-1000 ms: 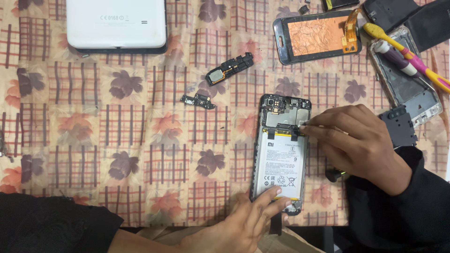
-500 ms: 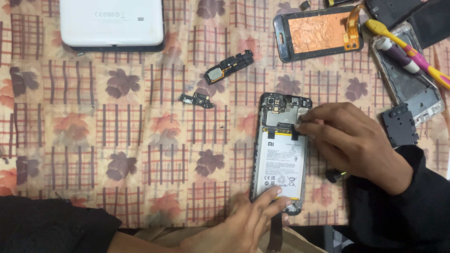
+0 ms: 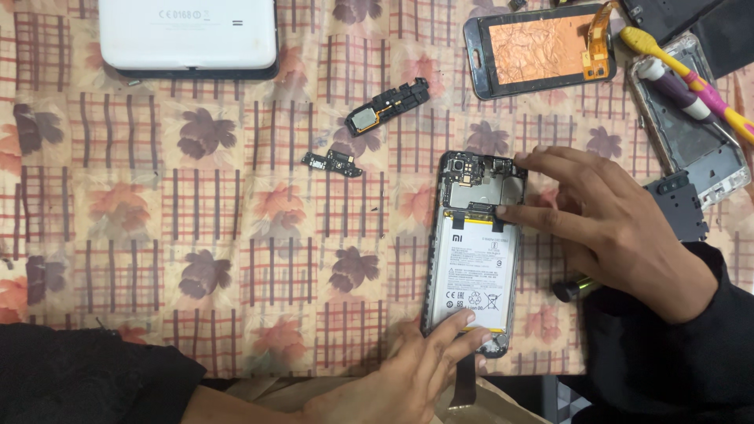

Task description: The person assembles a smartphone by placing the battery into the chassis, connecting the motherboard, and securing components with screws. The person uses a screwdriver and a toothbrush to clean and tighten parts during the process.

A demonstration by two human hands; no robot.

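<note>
Floral checked cloth (image 3: 196, 235) lies bare left of the opened phone (image 3: 473, 251). Left hand (image 3: 408, 377) presses spread fingers on its bottom edge; right hand (image 3: 613, 228) rests extended fingertips on its top right edge, holding nothing.

A checked cloth (image 3: 157, 235) with a leaf pattern covers the work surface. On it lie an opened phone (image 3: 473, 251) with its battery showing, two small circuit parts (image 3: 388, 105) (image 3: 332, 163), a white box (image 3: 188, 35), a detached screen (image 3: 538, 49), a bare phone frame (image 3: 691, 137) and a dark cover plate (image 3: 679, 206). A yellow and pink toothbrush (image 3: 691, 78) rests across the phone frame at upper right.
</note>
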